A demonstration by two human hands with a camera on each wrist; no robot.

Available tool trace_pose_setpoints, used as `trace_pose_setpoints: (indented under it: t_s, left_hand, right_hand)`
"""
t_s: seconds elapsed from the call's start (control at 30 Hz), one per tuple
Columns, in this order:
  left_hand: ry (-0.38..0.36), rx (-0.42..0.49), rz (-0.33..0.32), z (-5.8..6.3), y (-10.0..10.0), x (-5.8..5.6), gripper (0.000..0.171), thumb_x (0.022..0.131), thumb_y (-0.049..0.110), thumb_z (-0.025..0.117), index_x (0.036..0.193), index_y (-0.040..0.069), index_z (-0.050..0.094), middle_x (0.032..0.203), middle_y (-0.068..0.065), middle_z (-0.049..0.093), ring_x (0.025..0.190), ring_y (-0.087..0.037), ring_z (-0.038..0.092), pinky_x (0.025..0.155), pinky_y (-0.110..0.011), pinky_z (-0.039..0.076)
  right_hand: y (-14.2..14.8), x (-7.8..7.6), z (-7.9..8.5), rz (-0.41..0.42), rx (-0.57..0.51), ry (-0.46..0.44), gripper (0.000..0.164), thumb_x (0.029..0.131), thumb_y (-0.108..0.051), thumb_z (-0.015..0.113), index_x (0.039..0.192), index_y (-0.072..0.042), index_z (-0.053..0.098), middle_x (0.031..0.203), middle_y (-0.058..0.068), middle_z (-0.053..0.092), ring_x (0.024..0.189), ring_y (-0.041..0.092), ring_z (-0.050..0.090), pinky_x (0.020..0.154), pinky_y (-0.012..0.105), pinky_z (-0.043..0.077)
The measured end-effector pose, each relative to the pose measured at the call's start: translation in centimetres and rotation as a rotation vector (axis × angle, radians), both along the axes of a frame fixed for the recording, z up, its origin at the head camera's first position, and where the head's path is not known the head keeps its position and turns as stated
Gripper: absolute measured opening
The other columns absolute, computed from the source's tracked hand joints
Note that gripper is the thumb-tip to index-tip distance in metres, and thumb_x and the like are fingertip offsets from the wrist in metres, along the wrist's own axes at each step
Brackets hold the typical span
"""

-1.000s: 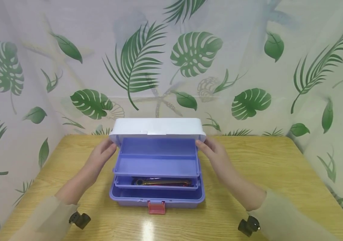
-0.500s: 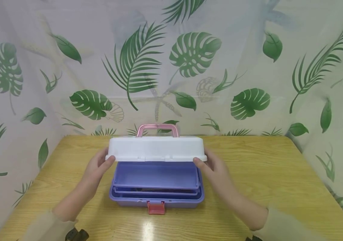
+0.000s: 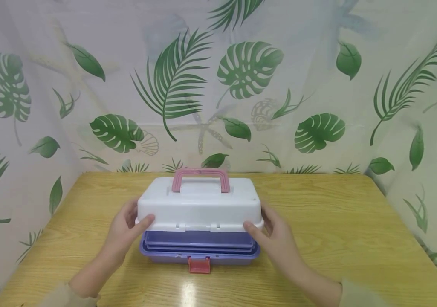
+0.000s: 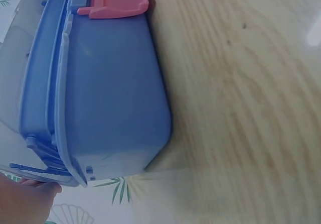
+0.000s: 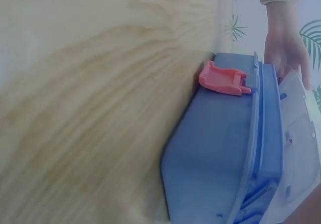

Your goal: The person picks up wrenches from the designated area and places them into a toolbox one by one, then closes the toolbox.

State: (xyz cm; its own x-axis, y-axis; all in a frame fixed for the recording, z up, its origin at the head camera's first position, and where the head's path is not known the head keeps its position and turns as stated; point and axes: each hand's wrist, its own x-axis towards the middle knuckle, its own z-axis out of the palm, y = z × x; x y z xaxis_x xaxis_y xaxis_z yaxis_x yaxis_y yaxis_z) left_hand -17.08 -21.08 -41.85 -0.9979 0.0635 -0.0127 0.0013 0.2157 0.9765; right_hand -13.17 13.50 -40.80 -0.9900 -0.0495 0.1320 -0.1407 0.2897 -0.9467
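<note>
A toolbox with a purple base [image 3: 157, 259] stands on the table, its white lid [image 3: 199, 215] tilted partly down over the stacked purple trays [image 3: 199, 238]. A gap shows between the lid's front edge and the base. My left hand [image 3: 120, 234] grips the lid's left end, thumb on the front face and fingers around the side. At the other end my right hand [image 3: 279, 236] holds the lid the same way. The pink handle [image 3: 201, 172] stands up on top of the lid. In front, the red latch [image 3: 199, 265] hangs flipped outward, as the left wrist view also shows.
The wood-grain table [image 3: 341, 221] extends on both sides of the toolbox. Behind it hangs a pale cloth [image 3: 264, 145] printed with green leaves, meeting the table's back edge.
Both hands have swung the lid forward and down from its raised position. The trays have folded back into the base, hiding the tools inside, and the handle has come into view.
</note>
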Motion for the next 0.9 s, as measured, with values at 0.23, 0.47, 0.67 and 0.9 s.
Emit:
trace_pose_setpoints:
  t_s: [0.23,0.47,0.67,0.9]
  left_hand:
    - [0.064,-0.018,-0.028,-1.0,-0.4,0.9,0.072,0.098,0.006,0.07,0.16,-0.006,0.034,0.162,-0.031,0.044,0.154,-0.043,0.041,0.108,-0.002,0.037]
    - [0.16,-0.034,-0.054,-2.1,-0.8,1.5,0.074,0.093,-0.001,0.074,0.158,-0.007,0.038,0.159,-0.032,0.047,0.138,0.003,0.054,0.111,-0.002,0.034]
    - [0.241,-0.036,-0.083,-3.1,-0.9,1.8,0.079,0.089,-0.004,0.077,0.156,-0.012,0.037,0.159,-0.035,0.045,0.127,0.024,0.046,0.111,-0.002,0.035]
    - [0.293,-0.048,-0.12,-4.0,-0.9,2.0,0.081,0.086,-0.005,0.078,0.155,-0.014,0.035,0.159,-0.038,0.041,0.131,0.024,0.044,0.111,-0.002,0.035]
  right_hand:
    - [-0.1,0.9,-1.4,-0.008,0.057,0.088,0.073,0.099,-0.012,0.075,0.158,0.011,0.037,0.166,0.029,0.039,0.155,0.043,0.039,0.123,0.033,0.035]
    - [-0.3,1.7,-2.8,-0.022,0.106,0.185,0.077,0.094,-0.007,0.08,0.158,0.009,0.04,0.164,0.029,0.042,0.152,0.046,0.043,0.12,0.031,0.04]
    - [-0.5,2.1,-3.7,-0.06,0.198,0.202,0.082,0.09,-0.01,0.084,0.159,0.005,0.042,0.163,0.026,0.044,0.15,0.045,0.046,0.119,0.05,0.04]
    - [-0.4,2.7,-4.7,-0.091,0.249,0.202,0.082,0.086,-0.005,0.086,0.157,0.004,0.045,0.162,0.022,0.049,0.148,0.046,0.048,0.118,0.056,0.042]
